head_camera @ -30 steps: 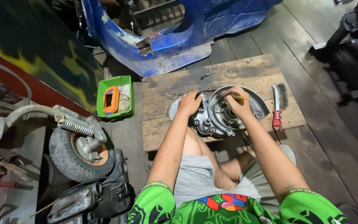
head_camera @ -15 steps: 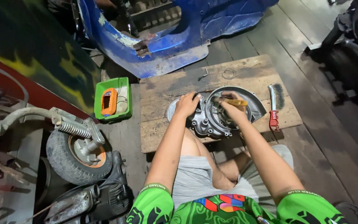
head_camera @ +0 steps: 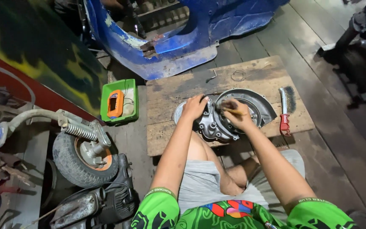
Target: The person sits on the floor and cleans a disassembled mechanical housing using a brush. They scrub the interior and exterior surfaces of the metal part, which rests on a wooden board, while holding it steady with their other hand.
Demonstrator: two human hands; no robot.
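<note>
Engine cover (head_camera: 234, 116), cast metal on the wooden board (head_camera: 166, 95), looks heavy, rigid and greasy; left hand (head_camera: 195, 107) presses its rim, the best hold, right hand (head_camera: 238, 116) grips a small brush (head_camera: 229, 106)

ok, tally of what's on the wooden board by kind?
Metal engine cover, under the left hand: 1
Brushes: 2, a wooden-handled brush in the right hand and a red-handled wire brush
Wire ring: 1
Small bent metal piece: 1
Total: 5
</note>
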